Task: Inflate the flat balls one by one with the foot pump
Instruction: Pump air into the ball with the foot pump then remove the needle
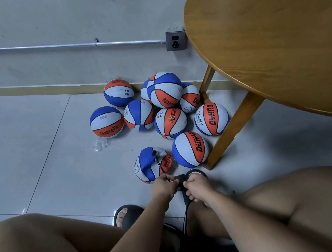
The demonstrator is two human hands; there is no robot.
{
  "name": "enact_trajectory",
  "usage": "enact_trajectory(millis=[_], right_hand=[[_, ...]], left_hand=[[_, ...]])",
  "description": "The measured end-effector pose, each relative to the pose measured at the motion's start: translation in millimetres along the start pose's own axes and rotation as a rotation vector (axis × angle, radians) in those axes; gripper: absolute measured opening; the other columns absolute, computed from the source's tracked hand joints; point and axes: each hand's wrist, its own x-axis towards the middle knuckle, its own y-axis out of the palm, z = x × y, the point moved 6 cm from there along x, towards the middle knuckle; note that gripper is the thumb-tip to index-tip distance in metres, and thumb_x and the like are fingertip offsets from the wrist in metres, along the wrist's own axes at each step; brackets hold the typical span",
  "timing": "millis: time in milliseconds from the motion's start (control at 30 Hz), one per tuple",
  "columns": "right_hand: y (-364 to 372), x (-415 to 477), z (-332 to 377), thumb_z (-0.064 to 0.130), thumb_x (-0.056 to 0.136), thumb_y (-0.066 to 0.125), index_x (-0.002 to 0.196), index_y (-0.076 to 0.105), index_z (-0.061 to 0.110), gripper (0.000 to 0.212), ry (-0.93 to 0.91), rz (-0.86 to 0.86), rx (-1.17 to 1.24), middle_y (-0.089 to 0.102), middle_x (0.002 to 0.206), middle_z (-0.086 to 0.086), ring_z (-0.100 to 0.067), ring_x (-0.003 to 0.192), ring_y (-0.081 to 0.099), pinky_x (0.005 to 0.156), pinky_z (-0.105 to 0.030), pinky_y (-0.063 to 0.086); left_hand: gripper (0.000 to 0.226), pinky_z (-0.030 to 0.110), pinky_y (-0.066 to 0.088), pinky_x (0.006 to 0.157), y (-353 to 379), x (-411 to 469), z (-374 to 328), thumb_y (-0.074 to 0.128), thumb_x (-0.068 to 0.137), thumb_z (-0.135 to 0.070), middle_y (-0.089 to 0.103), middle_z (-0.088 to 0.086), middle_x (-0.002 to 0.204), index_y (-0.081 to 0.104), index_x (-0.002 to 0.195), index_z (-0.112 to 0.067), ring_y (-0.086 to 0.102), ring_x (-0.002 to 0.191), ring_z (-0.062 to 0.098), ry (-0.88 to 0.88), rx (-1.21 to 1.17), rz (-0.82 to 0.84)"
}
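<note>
Just ahead of your left hand (164,185), the flat ball (147,166) lies on the floor (40,162), its hose (158,163) running back to the black foot pump (180,180) (both hands clasp it); your right hand (197,185) sits farther off.

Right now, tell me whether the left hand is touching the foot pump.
Touching. The head view shows the left hand pinching the foot pump at its black top, no gap.

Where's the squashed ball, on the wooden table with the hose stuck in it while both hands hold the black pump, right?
Not quite. The head view shows the squashed ball lying on the floor, not on the wooden table. The hose is stuck in it, and the left hand and right hand both hold the black pump.
</note>
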Motion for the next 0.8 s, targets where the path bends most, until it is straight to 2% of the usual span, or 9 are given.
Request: enact_trajectory(millis=[67,133,200,333,400,500,567,667,800], right_hand=[[6.7,6.0,-7.7,0.031,0.104,0.062,0.103,0.063,0.019,0.012,-0.004,0.010,-0.047,0.071,0.089,-0.012,-0.017,0.054,0.062,0.044,-0.025,0.048],[12.2,11.6,-7.5,0.034,0.103,0.060,0.096,0.063,0.020,0.016,-0.050,0.000,-0.075,0.071,0.093,-0.012,-0.020,0.065,0.065,0.053,-0.032,0.056],[10.9,5.8,5.0,0.029,0.105,0.057,0.087,0.064,0.016,0.023,-0.070,-0.004,-0.017,0.070,0.082,-0.011,-0.021,0.063,0.065,0.053,-0.031,0.052],[-10.7,-5.9,43.6,0.032,0.106,0.058,0.094,0.068,0.003,0.033,-0.132,-0.077,0.143,0.074,0.071,-0.014,-0.020,0.054,0.063,0.049,-0.027,0.047],[-21.9,-14.1,67.9,0.034,0.107,0.059,0.087,0.067,0.003,0.038,-0.185,-0.072,0.233,0.073,0.067,-0.014,-0.020,0.054,0.062,0.051,-0.029,0.046],[-30.4,-21.0,86.2,0.032,0.108,0.062,0.091,0.067,0.003,0.035,-0.209,-0.008,0.341,0.070,0.066,-0.010,-0.017,0.054,0.060,0.051,-0.027,0.045],[-28.8,-20.5,83.6,0.030,0.107,0.064,0.097,0.066,0.002,0.030,-0.202,0.020,0.390,0.069,0.069,-0.010,-0.017,0.055,0.059,0.050,-0.027,0.044],[-22.8,-15.9,67.9,0.028,0.106,0.066,0.109,0.062,0.004,0.024,-0.174,0.024,0.432,0.069,0.071,-0.009,-0.018,0.056,0.059,0.049,-0.028,0.043],[-18.0,-6.7,46.3,0.027,0.106,0.066,0.105,0.061,0.006,0.022,-0.139,0.025,0.357,0.068,0.072,-0.007,-0.019,0.059,0.057,0.050,-0.029,0.042]], left_hand=[[0.011,0.024,0.053,0.058,1.4,0.2,6.2,0.078,0.093,-0.017,0.079,0.009,0.089,0.070,0.098,-0.011,0.067,0.065,0.017,-0.001,0.048,-0.022],[0.012,0.024,0.052,0.060,0.3,1.4,7.6,0.079,0.092,-0.019,0.079,0.008,0.087,0.070,0.098,-0.012,0.068,0.065,0.017,-0.003,0.062,-0.029],[0.011,0.026,0.053,0.063,-1.9,5.5,5.3,0.079,0.092,-0.018,0.079,0.007,0.087,0.071,0.095,-0.012,0.068,0.068,0.017,0.003,0.024,-0.004],[0.005,0.017,0.046,0.055,-15.1,2.2,-26.2,0.074,0.097,-0.016,0.074,0.000,0.083,0.074,0.094,-0.012,0.061,0.071,0.013,0.068,-0.236,0.044],[0.009,0.021,0.048,0.066,-23.6,-0.9,-49.6,0.074,0.096,-0.018,0.074,-0.002,0.083,0.078,0.100,-0.011,0.063,0.074,0.012,0.112,-0.351,0.056],[0.016,0.034,0.048,0.074,-31.0,-2.9,-68.7,0.075,0.094,-0.026,0.074,0.001,0.085,0.082,0.105,-0.018,0.063,0.079,0.017,0.133,-0.414,0.114],[0.019,0.033,0.045,0.073,-29.1,-2.3,-65.2,0.073,0.095,-0.026,0.073,0.002,0.089,0.082,0.110,-0.020,0.060,0.082,0.017,0.112,-0.425,0.163],[0.020,0.027,0.039,0.063,-20.8,-4.4,-50.8,0.070,0.098,-0.023,0.066,0.003,0.090,0.080,0.114,-0.017,0.052,0.075,0.014,0.076,-0.420,0.200],[0.008,0.023,0.039,0.056,-18.0,-5.9,-27.2,0.075,0.097,-0.023,0.070,0.000,0.084,0.075,0.097,-0.015,0.055,0.072,0.015,0.019,-0.337,0.114]])
